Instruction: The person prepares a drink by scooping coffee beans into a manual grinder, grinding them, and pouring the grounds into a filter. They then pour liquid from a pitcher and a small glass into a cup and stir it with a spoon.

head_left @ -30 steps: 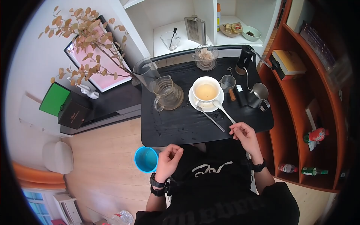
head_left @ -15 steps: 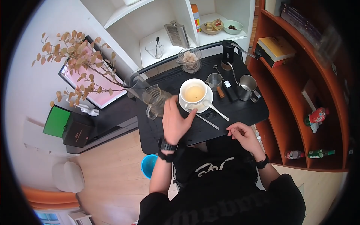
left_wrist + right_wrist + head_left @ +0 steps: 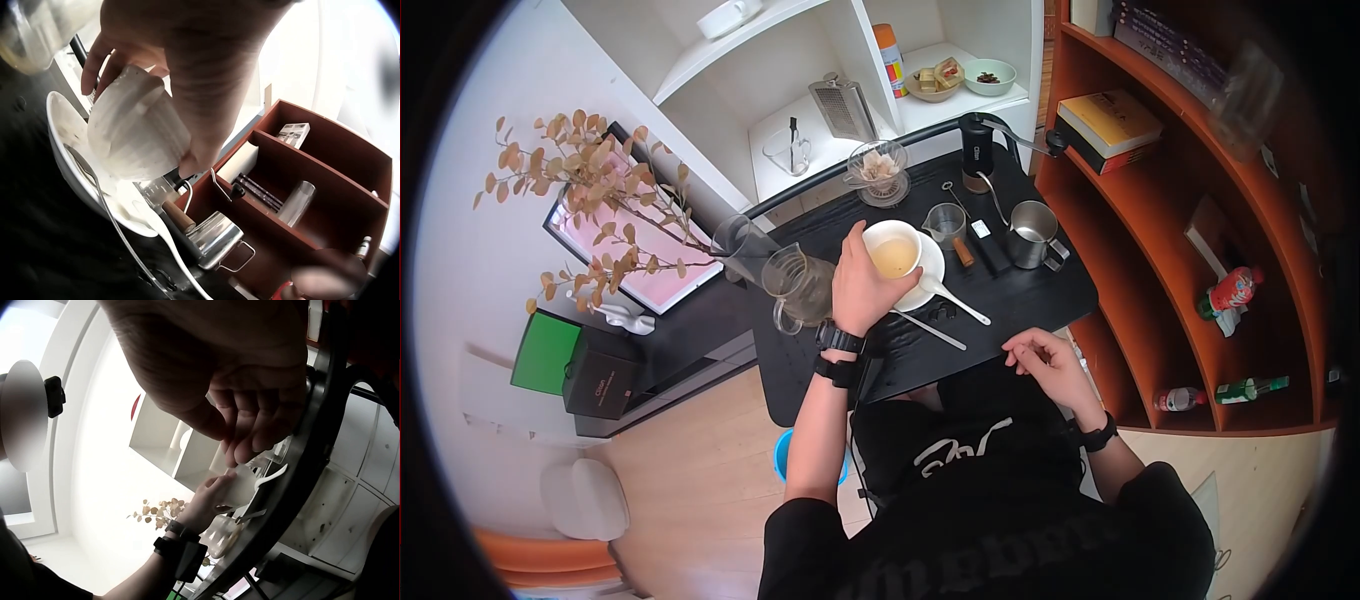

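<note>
My left hand (image 3: 862, 287) grips a white cup (image 3: 893, 248) of pale yellow liquid from its left side, thumb in front and fingers behind. In the left wrist view the cup (image 3: 134, 128) looks lifted and tilted over its saucer (image 3: 59, 125). On the saucer (image 3: 933, 262) in the head view lie a white spoon (image 3: 960, 303) and the end of a thin metal spoon (image 3: 935, 332). My right hand (image 3: 1050, 368) hangs loosely curled at the table's front edge and holds nothing; the right wrist view shows its fingers (image 3: 250, 419) bent, with nothing between them.
A glass server (image 3: 798, 283) stands left of the cup, a glass dripper (image 3: 878, 172) behind it. To the right are a small glass with wooden handle (image 3: 946, 224), a black grinder (image 3: 977, 150) and a metal pitcher (image 3: 1034, 234). Below the table is a blue bucket (image 3: 782, 455).
My left hand has come up from the table's front edge, reached the cup and taken hold of it; the cup has left the saucer's middle. My right hand has barely moved. The head view has shifted.
</note>
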`<state>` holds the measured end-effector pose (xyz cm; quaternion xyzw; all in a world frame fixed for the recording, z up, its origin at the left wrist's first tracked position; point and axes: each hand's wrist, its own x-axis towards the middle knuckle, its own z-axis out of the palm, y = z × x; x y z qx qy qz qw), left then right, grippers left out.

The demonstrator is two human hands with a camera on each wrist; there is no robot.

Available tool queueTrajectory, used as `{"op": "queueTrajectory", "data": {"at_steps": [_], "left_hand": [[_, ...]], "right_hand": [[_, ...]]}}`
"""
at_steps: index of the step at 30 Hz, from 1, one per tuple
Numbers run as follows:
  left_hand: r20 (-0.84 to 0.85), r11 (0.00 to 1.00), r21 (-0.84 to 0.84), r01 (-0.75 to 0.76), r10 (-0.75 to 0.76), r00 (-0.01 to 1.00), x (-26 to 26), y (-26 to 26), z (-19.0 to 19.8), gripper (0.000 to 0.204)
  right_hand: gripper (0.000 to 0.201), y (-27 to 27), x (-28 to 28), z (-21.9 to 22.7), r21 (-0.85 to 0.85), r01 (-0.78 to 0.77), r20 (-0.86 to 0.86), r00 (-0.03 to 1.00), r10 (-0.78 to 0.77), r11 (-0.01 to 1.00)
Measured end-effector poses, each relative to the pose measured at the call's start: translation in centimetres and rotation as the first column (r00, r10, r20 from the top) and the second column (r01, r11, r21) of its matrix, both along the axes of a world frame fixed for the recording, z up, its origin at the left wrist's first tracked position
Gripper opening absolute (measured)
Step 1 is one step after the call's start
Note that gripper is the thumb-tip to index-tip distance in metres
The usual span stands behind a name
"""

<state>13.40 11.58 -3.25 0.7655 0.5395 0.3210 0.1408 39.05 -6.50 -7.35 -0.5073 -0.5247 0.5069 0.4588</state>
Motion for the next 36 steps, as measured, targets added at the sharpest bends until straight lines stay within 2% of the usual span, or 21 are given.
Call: {"op": "queueTrajectory", "data": {"at_steps": [6,9,12,15,18,21,27,30,31,34,36], "left_hand": [[0.029,0.989,0.150,-0.003,-0.001,1.000,-0.7,-0.4,-0.2,0.097],[-0.040,0.984,0.180,0.007,0.000,0.999,-1.0,-1.3,1.3,0.094],[-0.077,0.986,0.163,0.029,-0.017,0.997,-1.3,-2.4,3.2,0.093],[-0.053,0.999,0.046,0.004,-0.001,0.999,-1.5,-3.5,4.9,0.090],[0.070,0.995,0.099,-0.012,0.005,0.998,-1.5,-5.0,5.9,0.090],[0.064,0.971,0.238,0.022,-0.039,0.997,-1.9,-5.9,6.3,0.089],[-0.075,0.976,0.189,0.108,-0.095,0.993,-3.3,-7.7,9.7,0.091],[-0.040,0.992,0.034,0.123,-0.122,0.992,-3.8,-8.5,11.9,0.094],[0.026,0.990,-0.009,0.141,-0.140,0.990,-4.2,-8.3,11.7,0.096],[0.121,0.987,-0.061,0.152,-0.143,0.982,-4.8,-8.7,11.9,0.096],[0.107,0.993,-0.024,0.116,-0.113,0.988,-4.8,-9.4,12.0,0.097]], "right_hand": [[0.016,0.0,-0.3,-0.1,-0.001,0.000,-0.041,0.999,0.000,1.000],[0.016,-0.2,-0.4,0.0,-0.006,0.001,-0.032,0.999,-0.001,1.000],[0.016,-0.1,-0.3,0.3,0.003,0.002,-0.014,1.000,-0.002,1.000],[0.016,-0.1,-0.3,0.8,0.006,0.010,-0.006,1.000,-0.010,1.000],[0.016,-0.1,-0.3,0.7,0.009,0.011,-0.017,1.000,-0.011,1.000],[0.016,-0.1,-0.3,0.8,0.011,0.005,-0.016,1.000,-0.005,1.000],[0.016,-0.3,0.0,1.3,0.009,0.008,0.011,1.000,-0.009,1.000],[0.016,-0.3,0.0,1.2,0.010,0.006,0.005,1.000,-0.006,1.000],[0.016,-0.3,0.0,1.0,0.012,0.002,0.000,1.000,-0.002,1.000],[0.016,-0.4,0.0,0.7,0.012,-0.001,-0.013,1.000,0.001,1.000],[0.016,-0.4,-0.1,0.7,0.011,-0.001,-0.015,1.000,0.001,1.000]]}}
